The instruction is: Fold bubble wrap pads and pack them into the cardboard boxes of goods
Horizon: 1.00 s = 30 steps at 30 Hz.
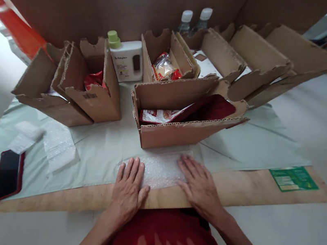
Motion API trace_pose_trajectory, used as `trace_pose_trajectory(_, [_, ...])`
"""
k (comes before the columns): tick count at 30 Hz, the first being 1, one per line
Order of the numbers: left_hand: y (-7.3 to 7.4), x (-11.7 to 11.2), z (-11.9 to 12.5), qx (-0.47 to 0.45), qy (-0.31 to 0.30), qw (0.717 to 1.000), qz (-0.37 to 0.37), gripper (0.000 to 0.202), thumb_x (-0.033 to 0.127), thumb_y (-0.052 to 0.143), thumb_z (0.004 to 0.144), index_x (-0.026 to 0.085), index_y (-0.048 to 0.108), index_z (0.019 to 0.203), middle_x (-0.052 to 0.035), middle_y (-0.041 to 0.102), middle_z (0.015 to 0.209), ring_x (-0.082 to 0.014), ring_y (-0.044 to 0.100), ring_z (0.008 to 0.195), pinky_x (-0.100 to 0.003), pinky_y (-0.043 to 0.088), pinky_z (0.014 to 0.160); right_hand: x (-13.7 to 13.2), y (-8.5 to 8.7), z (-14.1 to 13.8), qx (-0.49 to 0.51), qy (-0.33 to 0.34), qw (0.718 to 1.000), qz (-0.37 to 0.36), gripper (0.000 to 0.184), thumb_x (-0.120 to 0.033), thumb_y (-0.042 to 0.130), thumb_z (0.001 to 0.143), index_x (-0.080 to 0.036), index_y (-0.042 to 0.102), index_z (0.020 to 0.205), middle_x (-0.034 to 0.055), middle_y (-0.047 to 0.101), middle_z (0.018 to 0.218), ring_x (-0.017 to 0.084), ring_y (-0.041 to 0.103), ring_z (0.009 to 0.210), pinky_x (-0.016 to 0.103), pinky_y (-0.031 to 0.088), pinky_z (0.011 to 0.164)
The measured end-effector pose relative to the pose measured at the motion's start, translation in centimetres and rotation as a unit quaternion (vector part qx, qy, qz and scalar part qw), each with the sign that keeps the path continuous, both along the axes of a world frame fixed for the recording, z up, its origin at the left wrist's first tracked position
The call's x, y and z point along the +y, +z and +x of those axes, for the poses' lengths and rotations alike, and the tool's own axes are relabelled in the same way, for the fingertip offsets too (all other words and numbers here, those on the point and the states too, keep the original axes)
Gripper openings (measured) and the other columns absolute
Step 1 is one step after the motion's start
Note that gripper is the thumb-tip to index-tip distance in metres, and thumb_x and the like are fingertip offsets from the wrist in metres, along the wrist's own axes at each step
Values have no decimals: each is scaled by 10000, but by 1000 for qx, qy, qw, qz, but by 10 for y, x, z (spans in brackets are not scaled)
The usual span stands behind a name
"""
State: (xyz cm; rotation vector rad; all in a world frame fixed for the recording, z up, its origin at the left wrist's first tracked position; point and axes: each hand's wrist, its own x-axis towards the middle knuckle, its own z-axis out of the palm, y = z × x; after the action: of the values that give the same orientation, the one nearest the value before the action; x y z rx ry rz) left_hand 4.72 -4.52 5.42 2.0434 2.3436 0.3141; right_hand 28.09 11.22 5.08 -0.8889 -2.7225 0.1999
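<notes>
My left hand (129, 188) lies flat, fingers spread, on the left end of a sheet of bubble wrap (160, 168). My right hand (198, 183) lies flat on its right end, fingers stretched out. The sheet rests on a pale green cover (99, 149) at the near edge of a wooden board (248, 187). Just beyond the sheet stands an open cardboard box (183, 129) holding a dark red item (211, 108) and a printed packet (159, 115).
More open cardboard boxes (94, 96) stand in a row behind, some with red packets. A white bottle with a green cap (125, 58) stands between them, two clear bottles (195, 20) farther back. A phone (8, 174) and spare bubble wrap (58, 145) lie at left. A green label (293, 178) is at right.
</notes>
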Motion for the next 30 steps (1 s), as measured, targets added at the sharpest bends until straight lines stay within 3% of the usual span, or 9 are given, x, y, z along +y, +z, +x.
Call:
trace_pose_trajectory(4, [6,2,1,-18,-2,1000,12,628,379,509,1003,192,361,1583,-144,395,1667,-323,318,1569,-537,241,1278,23,10,37,27,-81,996,-13,456,-369,341,1081,-214,609,1415,117,635,1466,293,555,1375,484,392,1114])
trace_pose_trajectory(8, [21,-9,-7,-37,51,992,111,445,326,526,1016,205,503,1443,-164,496,1563,-346,377,1514,-540,373,1199,41,30,14,66,-54,996,-28,415,-359,365,1067,-199,670,1300,115,721,1305,292,620,1262,441,448,1030])
trace_pose_trajectory(10, [29,-20,-13,-34,126,980,151,321,329,556,1005,216,586,1303,-157,614,1369,-349,512,1363,-536,454,1102,51,34,-3,38,-34,998,-24,393,-358,430,1030,-182,679,1278,141,715,1297,321,631,1213,450,466,978])
trace_pose_trajectory(13, [34,-33,-19,-11,212,969,123,223,410,643,948,225,652,1072,-112,658,1051,-322,608,1024,-500,516,908,61,31,-16,21,-27,999,-31,311,-368,492,974,-180,729,1046,164,719,1258,347,652,1126,464,482,908])
trace_pose_trajectory(17, [30,-30,-12,-27,231,970,75,143,349,680,890,231,616,842,-70,642,864,-285,582,867,-442,499,793,55,29,-12,83,-38,991,-99,261,-392,514,930,-222,660,795,122,761,1093,304,681,1020,431,495,879])
trace_pose_trajectory(20, [31,-24,-8,-77,229,964,107,103,222,598,895,234,578,795,-58,669,864,-261,601,848,-416,492,768,35,41,-7,118,-85,967,-210,232,-420,565,886,-226,688,914,72,758,913,236,697,825,350,530,771])
trace_pose_trajectory(23, [41,-28,-17,-167,227,942,182,97,205,550,906,233,570,816,-49,711,941,-233,666,909,-391,532,821,5,53,-6,149,-113,934,-304,440,-455,613,879,-192,676,1225,59,751,905,195,701,760,296,562,724])
trace_pose_trajectory(26, [56,-30,-40,-240,243,915,216,38,231,568,908,226,596,882,-7,719,879,-179,706,832,-291,555,729,-28,55,-16,167,-100,908,-371,629,-439,613,911,-170,545,1476,74,757,987,196,738,857,292,590,784])
trace_pose_trajectory(30, [63,5,-86,-191,224,935,197,148,227,559,927,199,652,1038,-41,746,983,-194,719,906,-289,563,752,-60,47,-44,164,-38,893,-418,634,-331,591,916,-221,519,1536,89,767,1139,234,739,1055,326,608,864])
